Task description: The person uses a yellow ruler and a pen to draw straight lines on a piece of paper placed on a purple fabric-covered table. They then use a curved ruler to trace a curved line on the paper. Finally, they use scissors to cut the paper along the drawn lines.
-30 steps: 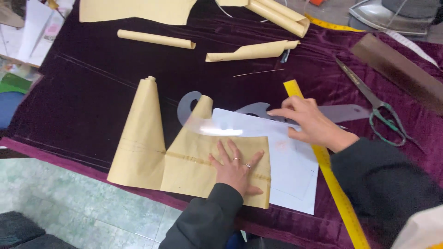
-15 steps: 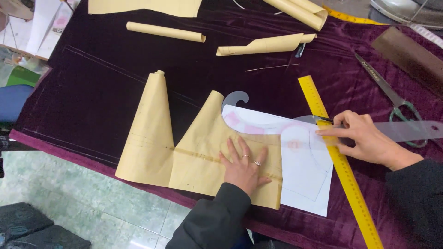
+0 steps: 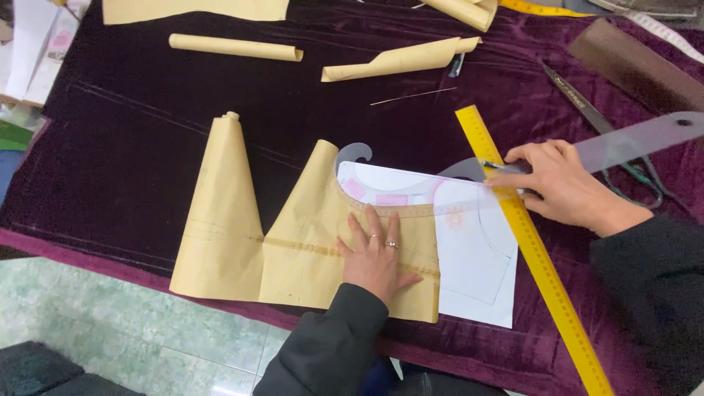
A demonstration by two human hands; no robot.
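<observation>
The left hand (image 3: 378,257) lies flat, fingers spread, pressing the tan paper pattern (image 3: 293,242) onto the white paper sheet (image 3: 477,257) beneath it. The right hand (image 3: 565,187) pinches a dark pen (image 3: 502,167) with its fingers curled, resting on the clear curved ruler (image 3: 631,143), which lies across the white sheet and over the long yellow ruler (image 3: 532,249). Everything sits on a table covered in dark purple velvet cloth (image 3: 147,161). Scissors (image 3: 594,121) lie just beyond the right hand, partly under the clear ruler. Farther back are two rolled tan papers (image 3: 235,48), (image 3: 400,59), and a brown strip (image 3: 634,66) near the far corner.
</observation>
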